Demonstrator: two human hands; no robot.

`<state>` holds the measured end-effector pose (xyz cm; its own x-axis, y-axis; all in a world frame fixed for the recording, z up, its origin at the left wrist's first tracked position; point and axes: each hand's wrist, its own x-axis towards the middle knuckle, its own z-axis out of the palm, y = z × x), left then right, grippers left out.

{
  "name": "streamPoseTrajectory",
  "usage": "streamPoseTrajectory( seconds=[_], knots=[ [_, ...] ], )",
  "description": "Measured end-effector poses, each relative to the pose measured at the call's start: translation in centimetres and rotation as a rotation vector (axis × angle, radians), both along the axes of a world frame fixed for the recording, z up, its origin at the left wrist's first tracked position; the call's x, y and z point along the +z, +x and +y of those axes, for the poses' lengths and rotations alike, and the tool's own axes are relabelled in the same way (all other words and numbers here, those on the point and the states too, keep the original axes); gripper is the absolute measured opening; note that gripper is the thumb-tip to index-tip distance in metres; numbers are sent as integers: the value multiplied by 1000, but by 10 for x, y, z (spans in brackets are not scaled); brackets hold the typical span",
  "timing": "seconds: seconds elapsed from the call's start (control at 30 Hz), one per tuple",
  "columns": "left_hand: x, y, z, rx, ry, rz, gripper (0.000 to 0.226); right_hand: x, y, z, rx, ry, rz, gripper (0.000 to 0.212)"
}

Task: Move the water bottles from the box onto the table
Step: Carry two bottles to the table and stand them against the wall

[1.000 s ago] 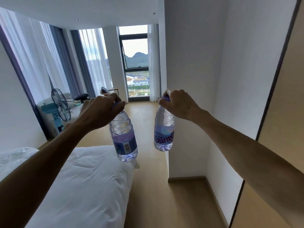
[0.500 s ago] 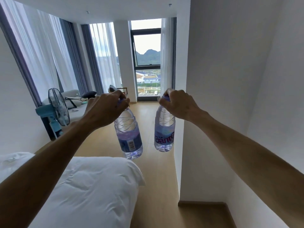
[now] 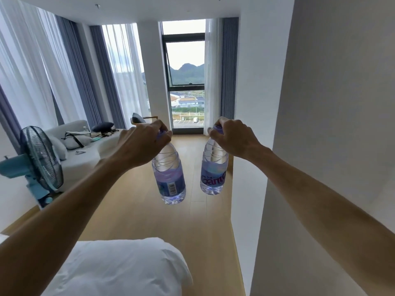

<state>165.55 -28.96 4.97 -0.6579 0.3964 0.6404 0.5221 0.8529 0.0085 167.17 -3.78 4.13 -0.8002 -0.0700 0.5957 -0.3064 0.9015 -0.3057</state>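
above open floor, both hands grip bottles, well apart frm wall.

Two bottles hang side by side, apart, over the floor: left bottle under the left hand, right bottle under the right hand. Bed below-left, fan far left, wall right.

Person has walked fwd along the white wall: bed corner has dropped back low in view, more wood floor open ahead. Fan and sofa, opposite the wall, look nearer. Window beside the wall looms bigger.
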Motion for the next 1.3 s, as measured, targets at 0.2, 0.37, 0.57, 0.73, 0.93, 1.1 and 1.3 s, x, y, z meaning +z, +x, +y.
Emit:
streamPoseTrajectory(
  seconds=[0.2, 0.37, 0.57, 0.73, 0.93, 1.1, 1.3],
  knots=[
    [-12, -121, 10, 42, -5, 10, 36, -9, -126, 9, 9, -14, 10, 32],
    [-17, -218, 25, 83, -17, 31, 37, -10, -231, 22, 85, 2, 11, 33],
    [-11, -321, 31, 136, -7, 35, 39, -8, -349, 36, 100, 28, 26, 33],
    [-15, -408, 33, 158, 27, 15, 39, -18, -440, 44, 53, 21, 43, 34],
    [-34, -521, 37, 151, 37, -11, 34, -36, -552, 51, 52, 67, 12, 36],
    [-46, -632, 40, 85, 45, -13, 31, -43, -652, 52, 65, 104, -16, 36],
    [-40, -762, 59, 23, 30, -22, 32, -40, -760, 65, 24, 64, -38, 37]
  ],
)
